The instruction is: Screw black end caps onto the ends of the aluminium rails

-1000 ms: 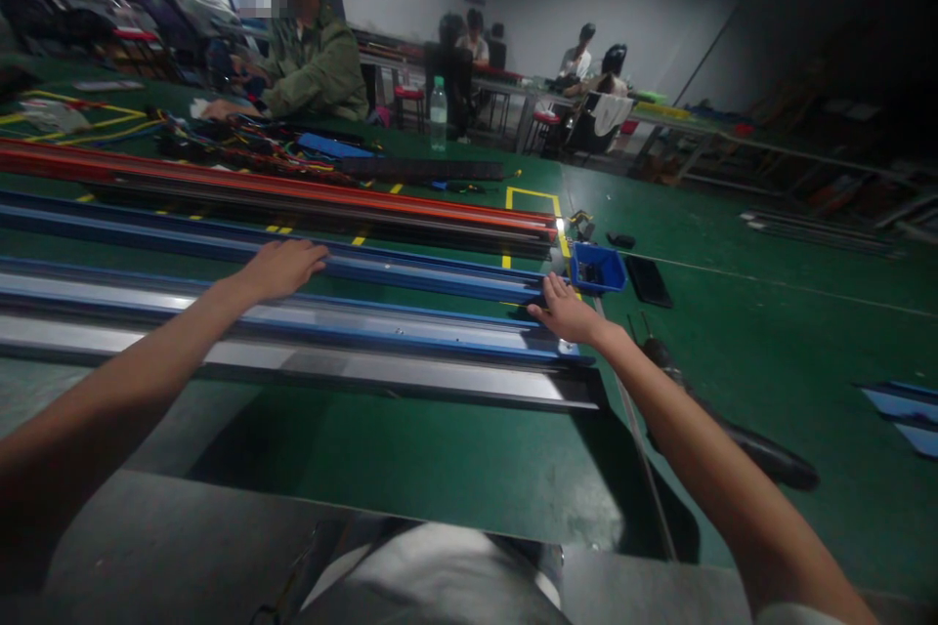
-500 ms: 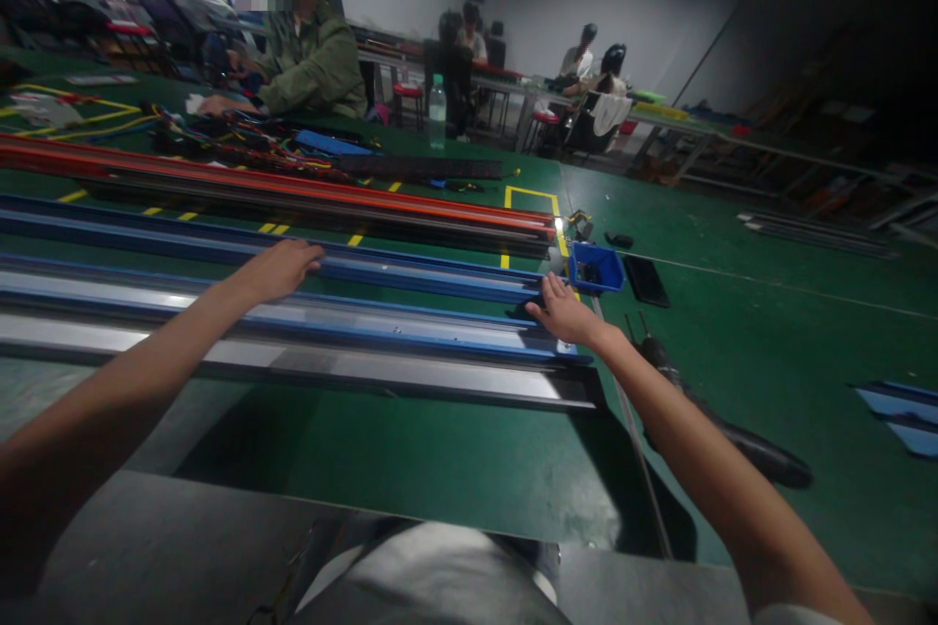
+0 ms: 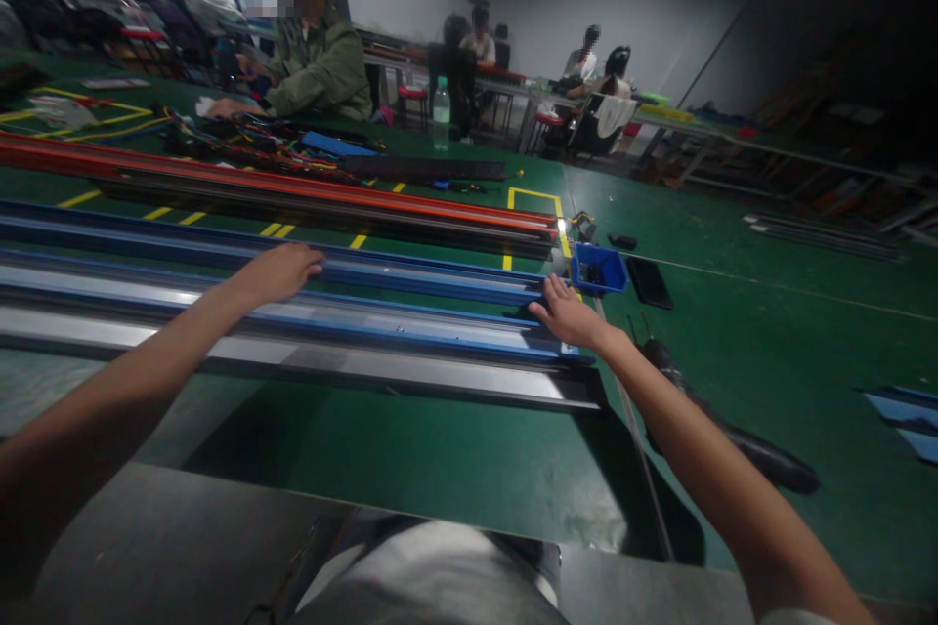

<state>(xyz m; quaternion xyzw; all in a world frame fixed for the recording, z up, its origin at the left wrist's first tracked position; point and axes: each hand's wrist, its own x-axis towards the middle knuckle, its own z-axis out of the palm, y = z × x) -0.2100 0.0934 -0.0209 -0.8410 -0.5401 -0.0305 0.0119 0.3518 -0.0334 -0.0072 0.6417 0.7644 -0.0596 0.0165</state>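
A long blue aluminium rail (image 3: 440, 279) lies across the green table, with both my hands on it. My left hand (image 3: 278, 273) rests over its middle, fingers bent loosely round its edges and pointing right. At its right end, my right hand (image 3: 573, 314) has its fingers over the far edge and its thumb on the near side. Part of the rail end is hidden under that hand. Nearer to me lie a second blue rail with a silvery channel (image 3: 469, 330) and a grey metal rail (image 3: 440, 376), parallel to it.
Beyond is a red rail (image 3: 410, 205), then a tangle of wires (image 3: 241, 142) and a bottle (image 3: 441, 112). A blue bin (image 3: 599, 269), a phone (image 3: 649, 282) and a dark power tool (image 3: 762, 459) lie to the right. A co-worker in a green jacket (image 3: 322, 68) sits opposite.
The whole view has shifted very slightly. Both hands stay at the same places on the blue rail, and nothing has visibly been moved.
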